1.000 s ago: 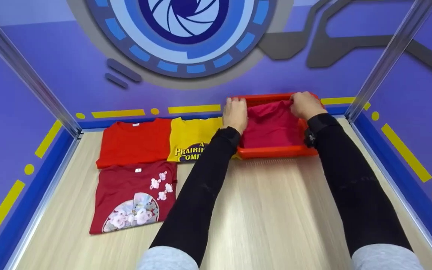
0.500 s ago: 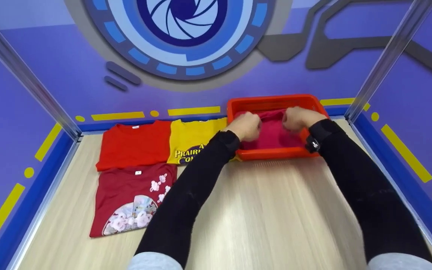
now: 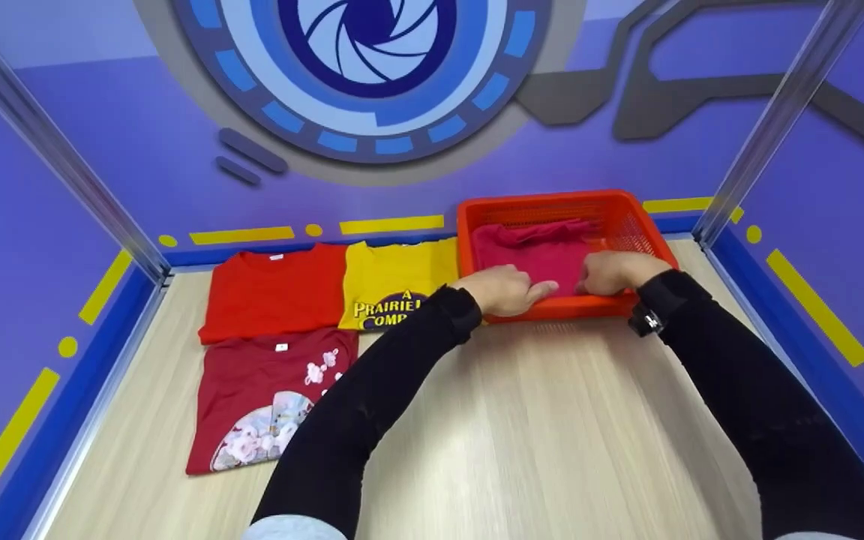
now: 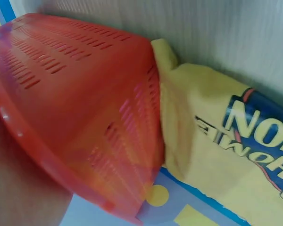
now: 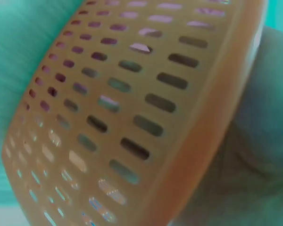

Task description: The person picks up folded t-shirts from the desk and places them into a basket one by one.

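An orange slotted basket [image 3: 646, 231] stands at the back right of the table, and a crimson garment [image 3: 533, 251] lies rumpled inside it. Both hands are at the basket's near rim. My left hand [image 3: 533, 289] pinches the garment's near edge, fingers pointing right. My right hand [image 3: 597, 279] grips the same edge with curled fingers, a few centimetres from the left. The left wrist view shows the basket's outer wall [image 4: 75, 94] beside a yellow shirt [image 4: 212, 141]. The right wrist view is filled by the basket wall [image 5: 132, 117]; the fingertips are hidden there.
Three folded shirts lie left of the basket: a red one [image 3: 274, 292], a yellow printed one [image 3: 391, 274] touching the basket, and a dark red flower-print one [image 3: 267, 397] in front. Purple walls with metal posts [image 3: 777, 120] enclose the wooden table [image 3: 552, 435].
Both hands have come from the basket's far rim to its near rim, drawing the garment's far edge toward me. The garment now lies lower and bunched in the basket.
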### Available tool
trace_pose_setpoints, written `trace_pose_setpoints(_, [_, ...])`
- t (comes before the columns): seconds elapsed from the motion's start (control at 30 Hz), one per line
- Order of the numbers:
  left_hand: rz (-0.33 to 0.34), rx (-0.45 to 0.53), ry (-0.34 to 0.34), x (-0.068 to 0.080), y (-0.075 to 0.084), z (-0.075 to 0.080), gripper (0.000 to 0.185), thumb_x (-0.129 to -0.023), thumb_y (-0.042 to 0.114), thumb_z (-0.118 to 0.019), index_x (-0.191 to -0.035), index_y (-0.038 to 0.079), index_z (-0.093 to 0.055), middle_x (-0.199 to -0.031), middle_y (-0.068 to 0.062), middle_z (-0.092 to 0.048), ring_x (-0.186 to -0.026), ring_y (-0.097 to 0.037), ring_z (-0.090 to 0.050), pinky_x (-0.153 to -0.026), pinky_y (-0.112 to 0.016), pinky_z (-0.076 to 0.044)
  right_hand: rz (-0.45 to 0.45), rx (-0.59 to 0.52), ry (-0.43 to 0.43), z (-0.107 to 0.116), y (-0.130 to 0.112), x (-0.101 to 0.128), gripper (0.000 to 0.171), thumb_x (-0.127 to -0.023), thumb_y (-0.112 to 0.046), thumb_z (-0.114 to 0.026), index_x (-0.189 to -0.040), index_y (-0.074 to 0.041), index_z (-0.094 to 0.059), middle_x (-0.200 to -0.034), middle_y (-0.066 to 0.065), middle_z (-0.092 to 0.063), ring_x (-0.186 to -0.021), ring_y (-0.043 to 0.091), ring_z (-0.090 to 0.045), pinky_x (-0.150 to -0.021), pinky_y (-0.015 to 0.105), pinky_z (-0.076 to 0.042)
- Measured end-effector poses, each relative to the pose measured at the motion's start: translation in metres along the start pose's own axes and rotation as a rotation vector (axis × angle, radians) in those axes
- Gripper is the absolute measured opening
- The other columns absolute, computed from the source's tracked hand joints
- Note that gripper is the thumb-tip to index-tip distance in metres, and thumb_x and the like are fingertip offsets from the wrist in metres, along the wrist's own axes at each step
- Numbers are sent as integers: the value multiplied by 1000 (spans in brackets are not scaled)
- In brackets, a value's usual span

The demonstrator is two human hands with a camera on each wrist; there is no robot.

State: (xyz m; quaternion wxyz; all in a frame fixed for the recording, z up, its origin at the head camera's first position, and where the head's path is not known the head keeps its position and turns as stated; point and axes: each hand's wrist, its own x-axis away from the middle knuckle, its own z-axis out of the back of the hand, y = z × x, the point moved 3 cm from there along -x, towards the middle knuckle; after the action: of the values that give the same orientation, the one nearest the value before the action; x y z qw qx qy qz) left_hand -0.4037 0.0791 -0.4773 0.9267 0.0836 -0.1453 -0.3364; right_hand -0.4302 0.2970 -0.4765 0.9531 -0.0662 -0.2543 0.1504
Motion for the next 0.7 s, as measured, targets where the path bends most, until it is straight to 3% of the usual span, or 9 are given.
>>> trace_pose_setpoints(0.13, [-100,-26,205,9,9,8,58,-116,58,-45,-90,13,-73,-71,-3,-56,-84,-24,-71,-89,-37,-60,30,-61,222,4,-14,9,39,-110,-24,-61,-72,-14,-61,-67,-3,-43,-64,16,-45,-63,32,-40])
trace_pose_setpoints(0.27, [-191,-72,462,37,16,20,43,-115,42,-57,-83,15,-65,-68,3,-46,-74,-22,-69,-70,-36,-57,184,-140,563,9,-51,27,32,-109,-22,-63,-85,-6,-76,-64,-3,-47,-60,15,-45,-60,32,-41])
trace_pose_setpoints(0.33, [-196,-92,552,57,13,27,41,-115,38,-57,-82,14,-65,-69,3,-48,-74,-22,-70,-67,-36,-56,290,-163,709,8,-73,41,26,-107,-20,-65,-91,-5,-80,-65,-2,-52,-60,15,-47,-60,31,-42])
trace_pose_setpoints(0.4, [-179,-92,605,77,6,32,39,-115,36,-57,-84,14,-66,-71,3,-52,-73,-22,-70,-67,-36,-55,392,-163,800,6,-94,55,22,-106,-16,-68,-93,-5,-82,-67,0,-58,-61,14,-49,-61,31,-45])
trace_pose_setpoints(0.47, [-142,-72,610,97,-5,33,37,-114,34,-58,-86,13,-67,-73,1,-56,-73,-22,-68,-67,-36,-54,475,-171,827,1,-112,65,19,-104,-12,-69,-93,-5,-83,-69,1,-66,-61,12,-53,-62,30,-49])
trace_pose_setpoints(0.53, [-93,-47,585,115,-21,26,35,-113,33,-60,-87,13,-69,-74,0,-60,-73,-23,-67,-67,-37,-54,530,-179,785,-11,-129,71,16,-102,-9,-71,-95,-7,-85,-75,2,-74,-63,10,-59,-64,30,-56])
trace_pose_setpoints(0.7, [19,-53,507,158,-63,-16,31,-110,34,-68,-92,9,-77,-83,-8,-73,-82,-31,-73,-76,-46,-59,557,-190,511,-59,-161,65,15,-102,-8,-71,-102,-8,-86,-87,3,-81,-69,4,-63,-71,29,-63])
